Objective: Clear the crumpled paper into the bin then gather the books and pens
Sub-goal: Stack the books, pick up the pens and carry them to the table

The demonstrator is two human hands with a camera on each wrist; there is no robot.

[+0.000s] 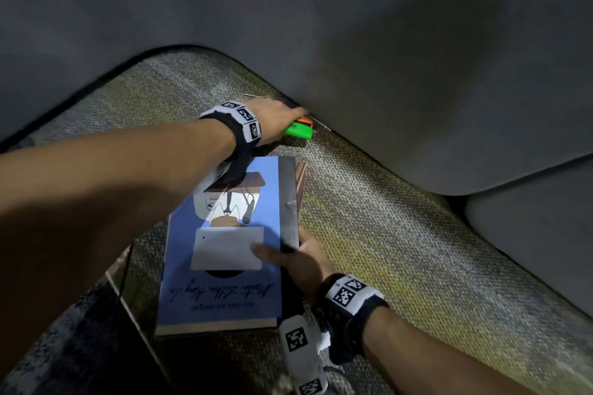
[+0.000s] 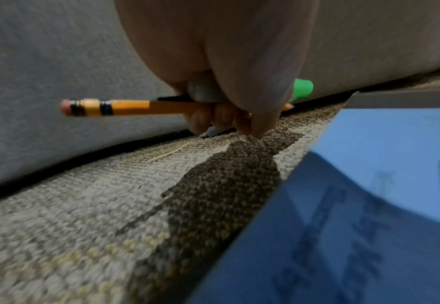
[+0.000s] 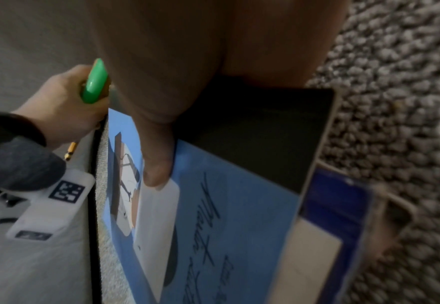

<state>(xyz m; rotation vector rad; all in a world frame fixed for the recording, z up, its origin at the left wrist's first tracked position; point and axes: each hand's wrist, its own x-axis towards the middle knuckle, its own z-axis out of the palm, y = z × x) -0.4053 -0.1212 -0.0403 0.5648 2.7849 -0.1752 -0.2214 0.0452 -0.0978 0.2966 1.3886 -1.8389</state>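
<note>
My left hand (image 1: pixel 287 117) reaches to the foot of the grey sofa (image 1: pixel 417 58) and grips a bundle: a yellow pencil (image 2: pixel 125 107), a green marker (image 1: pixel 300 131) and an orange one (image 1: pixel 304 121). Its fingertips (image 2: pixel 249 127) hang just over a thin grey pen (image 2: pixel 213 131) lying on the carpet along the sofa's base. My right hand (image 1: pixel 288 258) grips the blue book (image 1: pixel 224 266) by its spine edge, with the thumb (image 3: pixel 159 164) on the cover. Another book with a dark blue cover (image 3: pixel 335 205) lies under it.
Speckled grey and yellow carpet (image 1: pixel 401 234) runs between the curved sofa fronts. A second grey cushion (image 1: pixel 539 218) sits at the right. A thin straw strand (image 2: pixel 169 154) lies on the carpet by the sofa base. No bin or crumpled paper is in view.
</note>
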